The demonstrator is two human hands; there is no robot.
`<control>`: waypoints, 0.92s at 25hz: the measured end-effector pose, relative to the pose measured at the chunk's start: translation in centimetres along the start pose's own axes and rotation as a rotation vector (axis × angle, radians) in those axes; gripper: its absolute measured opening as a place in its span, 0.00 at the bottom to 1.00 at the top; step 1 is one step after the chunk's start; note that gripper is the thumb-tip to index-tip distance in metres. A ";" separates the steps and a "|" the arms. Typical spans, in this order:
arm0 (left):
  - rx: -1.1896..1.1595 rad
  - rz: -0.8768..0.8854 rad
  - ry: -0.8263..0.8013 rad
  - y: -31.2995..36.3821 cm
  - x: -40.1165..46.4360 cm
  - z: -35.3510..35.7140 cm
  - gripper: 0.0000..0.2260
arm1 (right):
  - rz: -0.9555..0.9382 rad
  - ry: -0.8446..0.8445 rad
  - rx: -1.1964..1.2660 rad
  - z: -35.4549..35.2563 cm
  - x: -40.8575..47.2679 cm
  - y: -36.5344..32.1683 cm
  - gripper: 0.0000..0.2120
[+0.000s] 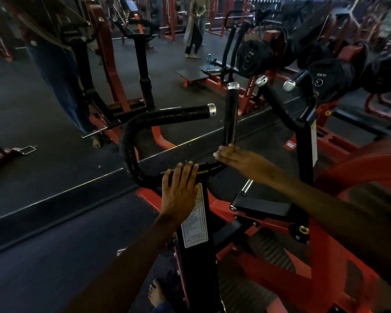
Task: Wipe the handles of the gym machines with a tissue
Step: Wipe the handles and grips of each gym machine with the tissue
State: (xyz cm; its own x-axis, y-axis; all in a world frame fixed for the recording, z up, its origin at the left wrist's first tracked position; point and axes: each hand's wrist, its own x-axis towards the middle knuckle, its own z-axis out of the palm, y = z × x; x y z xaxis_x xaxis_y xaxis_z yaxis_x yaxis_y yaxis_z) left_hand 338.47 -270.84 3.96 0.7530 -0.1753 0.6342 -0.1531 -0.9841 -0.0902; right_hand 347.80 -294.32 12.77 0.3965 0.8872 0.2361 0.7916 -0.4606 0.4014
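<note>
On the black upright post (190,256) of the red machine, the left hand (181,188) rests flat, fingers relaxed. Right hand (237,158), blurred, reaches the vertical handle (231,114)'s base, grasp unclear; tissue indistinguishable.

Both bare arms reach forward, hands near each other.

The left hand (180,189) lies flat, palm down, fingers straight and close together, forearm rising from the lower left. The right hand (237,158), blurred, stretches leftward with fingers extended; whether it holds anything cannot be told. Its forearm crosses in from the right edge.
</note>
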 end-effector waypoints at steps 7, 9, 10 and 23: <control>0.012 0.005 0.005 0.0 0.0 -0.1 0.24 | 0.180 0.137 0.090 -0.6 2.2 -0.7 0.23; 0.018 0.007 0.006 -0.2 -0.4 0.1 0.24 | 0.046 0.083 0.079 -0.7 0.9 -1.7 0.26; 0.024 0.005 0.010 -0.2 -0.3 0.1 0.24 | 0.000 0.059 0.044 -1.6 1.0 -0.3 0.24; -0.048 0.014 -0.058 0.9 1.6 -1.1 0.23 | 0.043 0.036 -0.038 -3.6 4.9 7.6 0.23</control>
State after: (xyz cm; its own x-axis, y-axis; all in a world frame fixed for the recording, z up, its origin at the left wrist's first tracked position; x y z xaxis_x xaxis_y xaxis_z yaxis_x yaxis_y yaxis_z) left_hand 338.88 -271.95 5.74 0.7859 -0.1920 0.5878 -0.1933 -0.9792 -0.0614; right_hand 354.08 -293.57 20.17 0.4120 0.8653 0.2853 0.7560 -0.4995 0.4231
